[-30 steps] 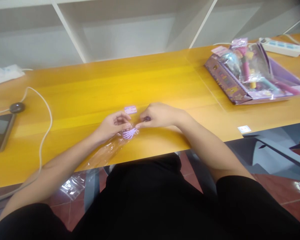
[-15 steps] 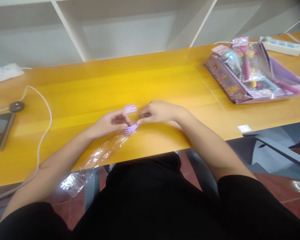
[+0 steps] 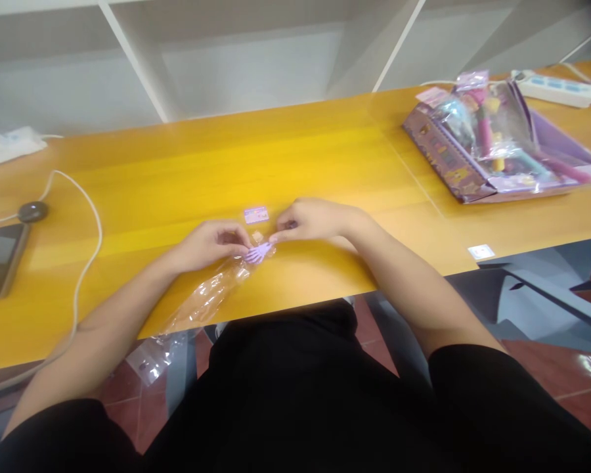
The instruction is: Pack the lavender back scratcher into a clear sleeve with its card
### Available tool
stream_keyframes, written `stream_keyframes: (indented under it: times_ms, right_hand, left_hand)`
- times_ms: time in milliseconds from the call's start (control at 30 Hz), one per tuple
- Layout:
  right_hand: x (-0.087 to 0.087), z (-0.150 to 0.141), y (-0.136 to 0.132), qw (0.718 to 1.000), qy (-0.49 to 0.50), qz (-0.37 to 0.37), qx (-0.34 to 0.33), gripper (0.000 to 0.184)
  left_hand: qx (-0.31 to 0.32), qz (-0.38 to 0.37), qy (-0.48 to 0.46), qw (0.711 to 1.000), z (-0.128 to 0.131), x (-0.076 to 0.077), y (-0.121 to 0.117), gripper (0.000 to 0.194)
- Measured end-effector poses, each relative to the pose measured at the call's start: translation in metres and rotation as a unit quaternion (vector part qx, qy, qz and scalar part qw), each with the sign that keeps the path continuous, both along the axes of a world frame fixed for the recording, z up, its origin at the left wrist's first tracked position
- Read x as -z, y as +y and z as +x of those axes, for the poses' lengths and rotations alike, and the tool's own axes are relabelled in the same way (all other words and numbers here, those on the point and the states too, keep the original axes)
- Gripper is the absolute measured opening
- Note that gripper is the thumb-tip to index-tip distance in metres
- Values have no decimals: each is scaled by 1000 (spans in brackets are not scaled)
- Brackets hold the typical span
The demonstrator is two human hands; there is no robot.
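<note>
A small purple hand-shaped piece (image 3: 259,253), with finger-like prongs, is between my two hands above the front of the table. My left hand (image 3: 211,246) pinches it, or the plastic round it, by the prongs. My right hand (image 3: 308,220) has its thumb and fingertips pressed together at the other end. A long clear plastic wrapper (image 3: 201,302) trails from the piece down over the table's front edge. Just beyond my fingers lies a small pink-and-purple printed card (image 3: 256,215). A small tan bit (image 3: 257,236) shows between the card and the piece.
An open purple box (image 3: 453,164) of wrapped colourful items stands at the right, before a white power strip (image 3: 556,89). A phone (image 3: 2,259) and a white cable (image 3: 96,217) lie at the left. A small white label (image 3: 481,252) sits near the front edge.
The purple piece shows more fully now, and the tan bit has come into view beyond it. The wrapper's hanging end has shifted slightly right. Both hands stay nearly in place.
</note>
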State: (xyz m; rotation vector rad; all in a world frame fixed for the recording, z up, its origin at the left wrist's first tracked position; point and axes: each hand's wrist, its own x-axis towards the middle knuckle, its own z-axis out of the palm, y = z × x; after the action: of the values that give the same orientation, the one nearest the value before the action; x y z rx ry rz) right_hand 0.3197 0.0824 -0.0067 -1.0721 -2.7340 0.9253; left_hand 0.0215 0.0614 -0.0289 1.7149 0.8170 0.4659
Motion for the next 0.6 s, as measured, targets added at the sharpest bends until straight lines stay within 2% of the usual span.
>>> stream_keyframes:
  times_ms: [267,600]
  right_hand:
    - [-2,2,-1,999,35,0,-38,71]
    - [-13,8,-2,995,63,61,-46,76]
  left_hand:
    - [-47,-23,-25,998,6,0,-6,25]
    - [-52,-148,-28,987,11,-3,-14,40]
